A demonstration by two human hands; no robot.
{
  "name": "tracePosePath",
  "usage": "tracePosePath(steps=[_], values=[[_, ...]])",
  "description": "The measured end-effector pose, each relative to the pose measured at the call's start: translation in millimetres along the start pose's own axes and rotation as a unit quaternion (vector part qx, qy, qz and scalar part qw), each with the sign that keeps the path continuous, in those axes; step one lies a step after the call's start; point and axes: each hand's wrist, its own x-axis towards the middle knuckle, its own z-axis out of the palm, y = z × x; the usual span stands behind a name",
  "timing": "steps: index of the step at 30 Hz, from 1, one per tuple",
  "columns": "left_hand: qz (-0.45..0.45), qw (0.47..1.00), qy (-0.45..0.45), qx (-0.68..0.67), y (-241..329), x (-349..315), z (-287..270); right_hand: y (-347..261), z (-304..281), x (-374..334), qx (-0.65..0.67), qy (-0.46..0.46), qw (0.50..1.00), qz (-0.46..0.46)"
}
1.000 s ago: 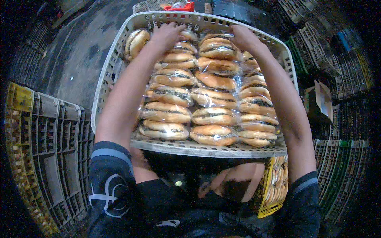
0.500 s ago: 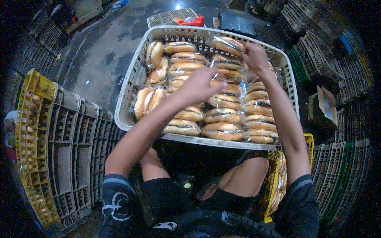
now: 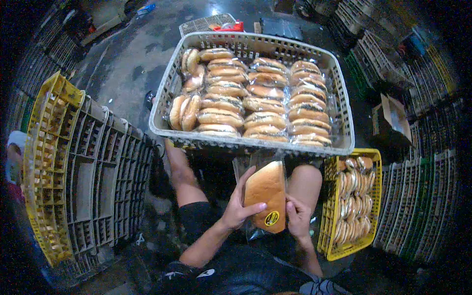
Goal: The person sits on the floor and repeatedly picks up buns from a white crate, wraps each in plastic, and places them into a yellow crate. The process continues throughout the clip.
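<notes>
A golden-brown bread bun in a clear plastic bag (image 3: 265,189) is held up over my lap, a round yellow and black sticker near its lower end. My left hand (image 3: 240,204) grips its left side, thumb across the front. On the other side, my right hand (image 3: 298,217) has its fingers closed on the bag's right edge. Just beyond, a pale plastic crate (image 3: 255,142) holds rows of bagged filled buns (image 3: 265,105). Two buns (image 3: 185,112) stand on end at its left side.
To my right on the floor sits a yellow crate (image 3: 349,253) with rows of buns. Tall stacked crates (image 3: 91,187) rise at my left, and more crates (image 3: 418,206) line the right. An open cardboard box (image 3: 393,120) lies beyond the yellow crate. A red item (image 3: 230,26) rests behind the pale crate.
Both hands have come back from the pale crate to my lap, now holding a bagged bun. The view has shifted, bringing the yellow crate on the right further into sight.
</notes>
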Motion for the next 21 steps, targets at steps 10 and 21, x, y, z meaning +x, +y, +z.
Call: tracePosePath(steps=[10,21], values=[[-0.062,0.997,-0.044,-0.021,-21,-47,-28,-10,-39,-16,0.007,-0.036,0.994,-0.100],[-0.027,1.000,-0.010,0.000,-8,-49,1,-7,29,-15,0.245,-0.142,0.943,0.174]])
